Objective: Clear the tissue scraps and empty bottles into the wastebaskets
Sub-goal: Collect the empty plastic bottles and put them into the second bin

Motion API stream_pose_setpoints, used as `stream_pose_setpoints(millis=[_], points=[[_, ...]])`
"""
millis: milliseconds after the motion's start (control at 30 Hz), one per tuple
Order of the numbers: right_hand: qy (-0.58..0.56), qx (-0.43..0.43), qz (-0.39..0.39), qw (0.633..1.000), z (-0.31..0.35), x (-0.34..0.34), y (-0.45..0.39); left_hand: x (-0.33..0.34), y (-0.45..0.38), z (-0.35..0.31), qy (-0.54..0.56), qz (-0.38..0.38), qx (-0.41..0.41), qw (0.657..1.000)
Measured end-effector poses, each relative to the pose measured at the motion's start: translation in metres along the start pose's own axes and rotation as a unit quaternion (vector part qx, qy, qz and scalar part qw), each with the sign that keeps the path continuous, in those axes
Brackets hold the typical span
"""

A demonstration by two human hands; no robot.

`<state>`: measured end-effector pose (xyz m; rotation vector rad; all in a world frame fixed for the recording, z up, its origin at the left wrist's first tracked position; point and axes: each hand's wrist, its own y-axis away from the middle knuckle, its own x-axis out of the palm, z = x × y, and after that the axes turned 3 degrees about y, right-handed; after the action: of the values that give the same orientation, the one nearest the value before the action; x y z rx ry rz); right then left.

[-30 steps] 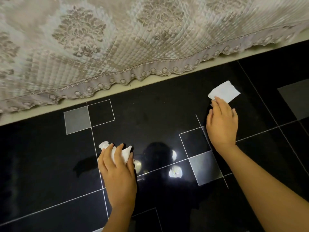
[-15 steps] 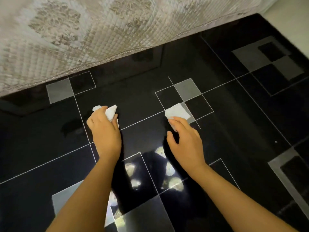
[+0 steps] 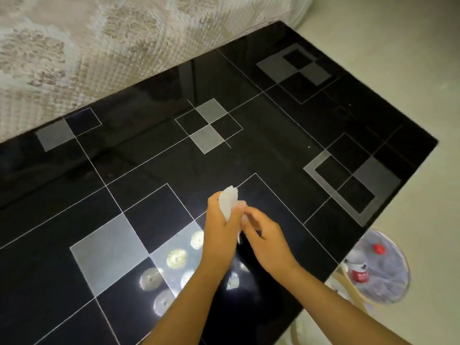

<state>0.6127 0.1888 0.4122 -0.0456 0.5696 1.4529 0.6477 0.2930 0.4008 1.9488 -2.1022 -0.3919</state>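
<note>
My left hand [image 3: 220,215] and my right hand [image 3: 263,241] meet above the middle of the black glass table [image 3: 149,165]. White tissue scraps [image 3: 229,201] stick up between them; the left hand grips a bunch, and the right hand's fingers close on the tissue beside it. To the right, below the table's edge, stands a round wastebasket [image 3: 388,265] lined with a grey bag. In it lies a bottle [image 3: 358,270] with a red label and a red cap [image 3: 378,249].
A quilted, patterned bed cover [image 3: 112,46] hangs along the table's far side. Pale floor [image 3: 398,83] surrounds the table on the right. Lamp reflections shine on the glass near my forearms. A wooden table leg [image 3: 353,292] shows by the basket.
Both hands lifted their tissue pieces off the glass and came together at the middle. The view swung right, bringing the table corner and the wastebasket into sight.
</note>
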Motion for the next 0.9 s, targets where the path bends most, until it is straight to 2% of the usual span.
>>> stream_pose_setpoints(millis=[133, 300, 400, 500, 667, 800, 900], points=[[-0.008, 0.029, -0.069, 0.997, -0.024, -0.04, 0.048, 0.035, 0.038, 0.007, -0.079, 0.136, 0.011, 0.987], [0.056, 0.053, -0.134, 0.988, -0.07, -0.082, 0.115, 0.082, 0.086, 0.033, -0.146, 0.245, 0.032, 0.958], [0.1, 0.098, -0.128, 0.982, -0.104, -0.101, 0.146, 0.108, 0.113, 0.058, -0.205, 0.254, 0.04, 0.944], [0.156, 0.107, -0.142, 0.971, -0.139, -0.112, 0.17, 0.133, 0.132, 0.084, -0.241, 0.258, 0.014, 0.935], [0.145, 0.195, -0.121, 0.963, -0.199, -0.125, 0.194, 0.165, 0.148, 0.122, -0.317, 0.284, -0.012, 0.905], [0.15, 0.229, -0.089, 0.958, -0.233, -0.14, 0.21, 0.178, 0.16, 0.157, -0.357, 0.312, -0.048, 0.879], [0.134, 0.255, -0.058, 0.956, -0.247, -0.15, 0.218, 0.187, 0.171, 0.176, -0.355, 0.321, -0.064, 0.876]])
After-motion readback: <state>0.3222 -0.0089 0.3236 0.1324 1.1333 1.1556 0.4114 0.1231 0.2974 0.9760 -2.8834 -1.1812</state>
